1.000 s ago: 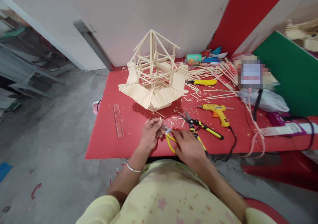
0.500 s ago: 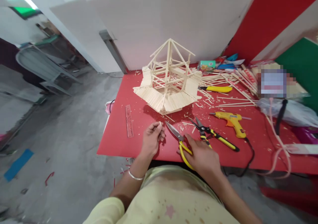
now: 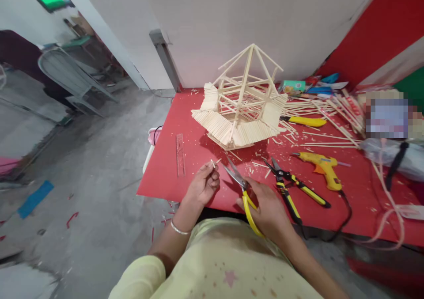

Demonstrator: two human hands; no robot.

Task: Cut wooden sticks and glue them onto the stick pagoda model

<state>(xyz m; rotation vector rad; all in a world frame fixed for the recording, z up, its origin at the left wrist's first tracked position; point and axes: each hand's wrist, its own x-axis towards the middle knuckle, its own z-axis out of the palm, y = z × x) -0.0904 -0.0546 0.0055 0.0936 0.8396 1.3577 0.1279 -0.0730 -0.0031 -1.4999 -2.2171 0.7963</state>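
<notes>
My left hand (image 3: 204,183) pinches a short wooden stick piece (image 3: 213,163) between thumb and forefinger, just over the table's front part. To its right, my right hand (image 3: 265,202) is wrapped round the yellow handles of a pair of scissors (image 3: 244,185). The blades are parted and point toward the left hand's fingertips, apart from the stick piece. Beyond both hands stands a model house of thin wooden sticks (image 3: 245,100), with an open pointed roof frame and slatted panels sloping out around it. Part of the scissors' handles is hidden by my right fingers.
On the red table (image 3: 159,175) lie a clear ruler (image 3: 180,155), black-and-yellow pruners (image 3: 288,179), a yellow glue gun (image 3: 321,166) with its cord, and a yellow cutter knife (image 3: 306,121). Loose sticks (image 3: 308,107) and offcuts are scattered at the right. A wall rises behind.
The scissors' blades have opened wider. The stick piece now shows more clearly at my left fingertips. The whole view has shifted, so the table and model appear farther right.
</notes>
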